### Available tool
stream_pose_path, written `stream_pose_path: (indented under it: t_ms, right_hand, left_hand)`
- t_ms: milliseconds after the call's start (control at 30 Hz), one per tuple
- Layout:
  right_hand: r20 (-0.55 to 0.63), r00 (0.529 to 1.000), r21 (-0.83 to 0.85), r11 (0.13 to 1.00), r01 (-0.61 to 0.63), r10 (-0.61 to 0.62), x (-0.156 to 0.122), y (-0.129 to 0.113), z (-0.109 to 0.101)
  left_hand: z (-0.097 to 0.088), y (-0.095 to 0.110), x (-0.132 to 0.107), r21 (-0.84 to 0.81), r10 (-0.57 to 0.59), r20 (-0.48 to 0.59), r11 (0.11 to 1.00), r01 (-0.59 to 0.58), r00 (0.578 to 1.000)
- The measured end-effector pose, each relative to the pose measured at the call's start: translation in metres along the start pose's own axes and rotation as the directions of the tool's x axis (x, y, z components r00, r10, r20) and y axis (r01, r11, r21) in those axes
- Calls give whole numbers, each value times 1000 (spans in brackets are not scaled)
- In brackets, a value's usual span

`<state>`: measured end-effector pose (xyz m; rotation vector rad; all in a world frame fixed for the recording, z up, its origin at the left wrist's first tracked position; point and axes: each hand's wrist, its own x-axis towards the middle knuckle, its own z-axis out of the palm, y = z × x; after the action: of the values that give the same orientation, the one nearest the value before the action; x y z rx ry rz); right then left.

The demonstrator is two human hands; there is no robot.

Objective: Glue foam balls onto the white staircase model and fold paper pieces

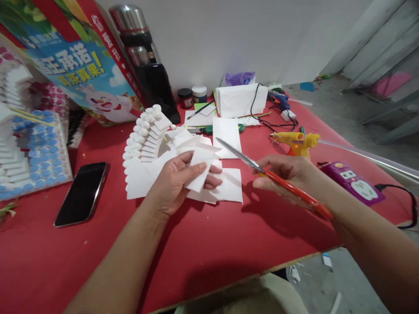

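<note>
Between the thumb and fingers of my left hand (pixel 176 176) is a small white piece of paper (pixel 201 168), held above the table. My right hand (pixel 281 174) grips a pair of red-handled scissors (pixel 288 189), their blades together and pointing up and left toward the paper. Beneath and behind my left hand lie several white paper sheets (pixel 229 185). Close by on the left stands a stepped model (pixel 144 135) of folded white pieces with rounded white ends along its outer edge. Another white sheet (pixel 227 133) lies just beyond the scissor tips.
A phone (pixel 81 194) lies at left beside a blue-and-white model (pixel 47 150). At right are a yellow glue gun (pixel 296 140) with a long clear stick and a purple power strip (pixel 353 183). A printed bag (pixel 94 74), flask (pixel 131 26) and paint jars (pixel 186 98) stand behind on the red table (pixel 209 244).
</note>
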<state>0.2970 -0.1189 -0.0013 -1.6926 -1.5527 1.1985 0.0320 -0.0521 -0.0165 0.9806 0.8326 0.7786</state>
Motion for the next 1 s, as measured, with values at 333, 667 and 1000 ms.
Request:
stream_pose_path:
  t_ms: [333,667,1000]
  right_hand:
    - [293,955,506,840,-196,46,6,2,-8]
    - [332,937,607,736,-300,107,6,-1,-7]
    - [370,916,659,739,-139,-158,-2,0,32]
  left_hand:
    - [-2,-1,3,526,626,-140,704,-478,767]
    - [12,-2,-9,749,740,132,362,-555,660]
    - [38,-27,-3,343,243,59,906,-248,968]
